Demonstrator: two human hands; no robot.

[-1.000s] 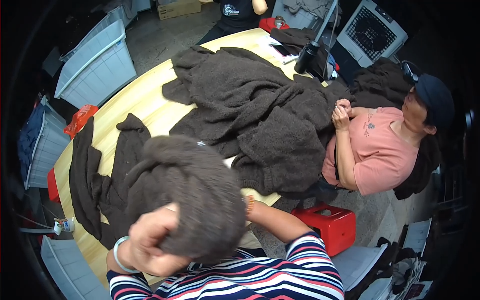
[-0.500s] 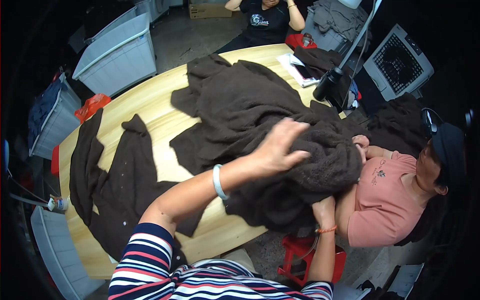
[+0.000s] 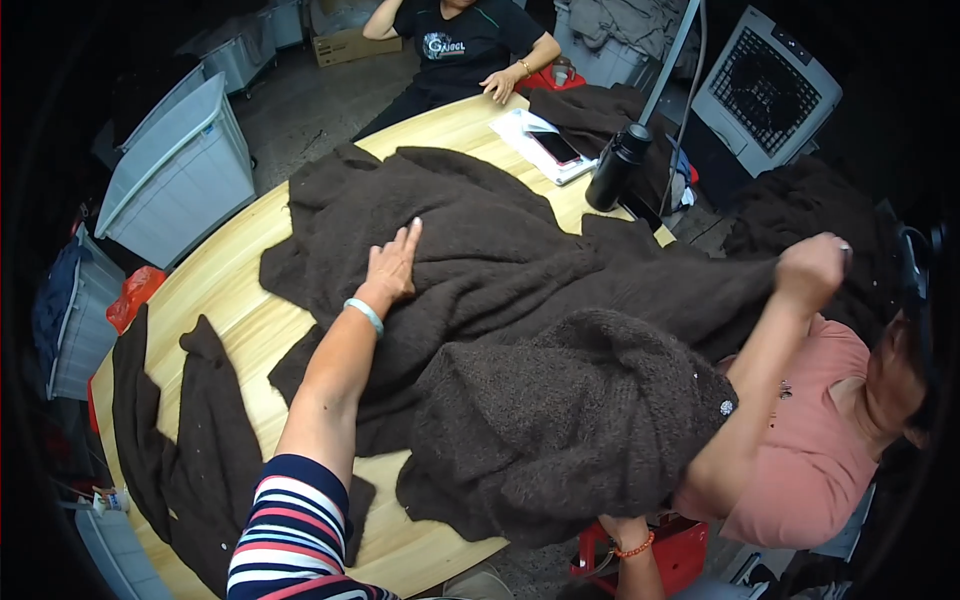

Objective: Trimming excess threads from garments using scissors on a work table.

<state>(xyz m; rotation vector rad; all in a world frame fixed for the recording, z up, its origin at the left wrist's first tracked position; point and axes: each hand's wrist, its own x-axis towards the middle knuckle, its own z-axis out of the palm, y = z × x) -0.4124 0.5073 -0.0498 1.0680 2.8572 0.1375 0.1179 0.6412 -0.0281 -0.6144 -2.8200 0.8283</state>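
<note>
A large dark brown fuzzy garment [image 3: 470,220] lies spread and folded across the table. On it my left hand [image 3: 393,262] rests palm down, fingers stretched out. At the lower edge of a bunched, coarser-looking part [image 3: 570,420], my right hand [image 3: 622,530] grips the cloth; its fingers are mostly hidden beneath. A small shiny white ornament [image 3: 727,408] shows at this part's right side. To the right a co-worker in a pink shirt [image 3: 800,450] has a raised hand [image 3: 812,268] at the end of the stretched brown cloth.
More brown garments [image 3: 200,440] lie on the table [image 3: 265,345] at left. Toward the back are a black bottle [image 3: 618,168], a phone [image 3: 553,147] and papers. Another person [image 3: 455,50] sits at the far edge. Grey bins [image 3: 180,170], a red stool [image 3: 670,560] and an air cooler [image 3: 765,90] stand around.
My left hand has come down from the air onto the garment. The bunched cloth has spread toward me, and the co-worker's hand has risen. The far person's one hand has dropped to the table.
</note>
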